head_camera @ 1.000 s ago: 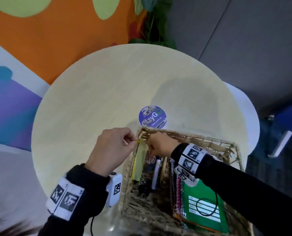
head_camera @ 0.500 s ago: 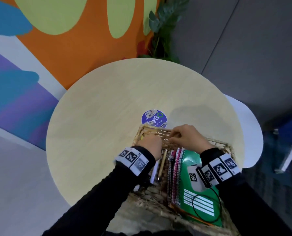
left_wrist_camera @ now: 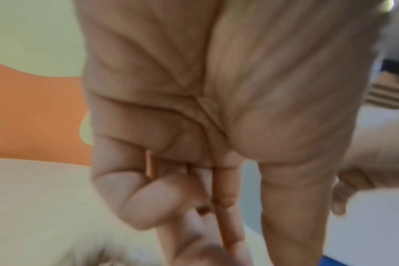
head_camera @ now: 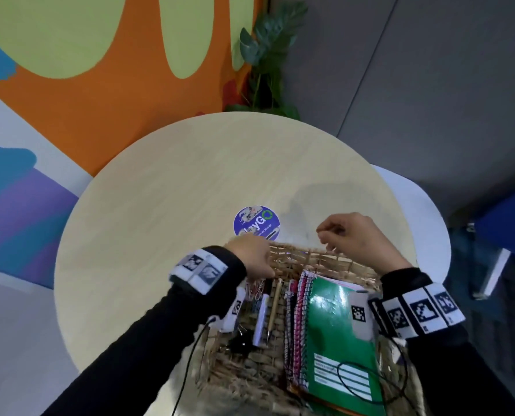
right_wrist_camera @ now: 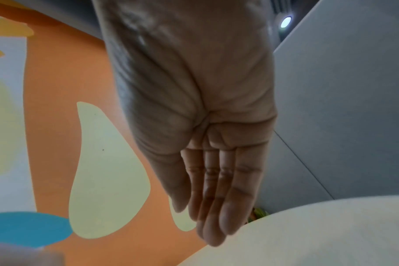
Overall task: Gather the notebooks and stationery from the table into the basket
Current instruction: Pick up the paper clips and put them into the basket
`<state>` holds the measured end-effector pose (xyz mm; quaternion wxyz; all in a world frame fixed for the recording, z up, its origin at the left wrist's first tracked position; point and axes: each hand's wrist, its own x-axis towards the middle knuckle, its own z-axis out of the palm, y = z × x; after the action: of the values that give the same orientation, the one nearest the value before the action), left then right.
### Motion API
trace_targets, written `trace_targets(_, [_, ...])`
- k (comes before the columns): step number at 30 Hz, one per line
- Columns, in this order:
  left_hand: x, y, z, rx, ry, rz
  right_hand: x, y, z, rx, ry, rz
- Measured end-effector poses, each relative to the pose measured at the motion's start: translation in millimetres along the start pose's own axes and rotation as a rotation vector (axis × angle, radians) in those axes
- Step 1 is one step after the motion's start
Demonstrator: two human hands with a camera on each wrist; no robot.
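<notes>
Basket (head_camera: 319, 261), woven, sits at near edge of round table (head_camera: 166, 205); inside, green notebook (head_camera: 337, 334) lying flat on right, spiral-bound notebooks (head_camera: 298, 313) on edge beside it, then pencil (head_camera: 274, 307), white pen-like stick (head_camera: 260, 321), paper clips (head_camera: 256, 288) and black binder clip (head_camera: 239, 343) on left. Left hand (head_camera: 254, 259) at far-left corner of basket, fingers curled over rim; whether it grips the weave or some small item, cannot tell; wrist view blurred. Right hand (head_camera: 355, 238) above far rim, fingers relaxed and nearly straight in wrist view, grasping nothing. Tabletop otherwise bears only a round purple sticker (head_camera: 256, 220), apparently fixed; judged: gathering essentially complete, nothing loose left in view.
</notes>
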<state>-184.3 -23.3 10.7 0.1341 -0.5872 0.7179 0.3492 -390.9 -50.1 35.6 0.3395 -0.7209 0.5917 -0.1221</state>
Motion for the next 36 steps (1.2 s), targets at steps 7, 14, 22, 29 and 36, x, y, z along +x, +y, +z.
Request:
trace_targets(7, [32.9, -53.6, -68.1, -0.081, 0.277, 0.099, 83.9, -17.2, -20.0, -0.381, -0.168, -0.198])
trace_targets(14, [101.7, -87.1, -54.0, 0.014, 0.099, 0.126, 149.4, -7.6, 23.4, -0.733, -0.643, -0.388])
trace_targets(22, [130.5, -92.9, -19.1, -0.033, -0.053, 0.264, 155.8, 30.9, 68.9, -0.891, -0.978, -0.633])
trace_targets(29, [142.4, -86.7, -7.3, -0.029, -0.054, 0.428, 154.9, 41.7, 66.1, -0.796, -0.944, -0.638])
trace_targets(36, [158.5, -64.8, 5.2, 0.139, -0.103, 0.641, 153.3, 19.8, -9.7, -0.563, -0.433, -0.336])
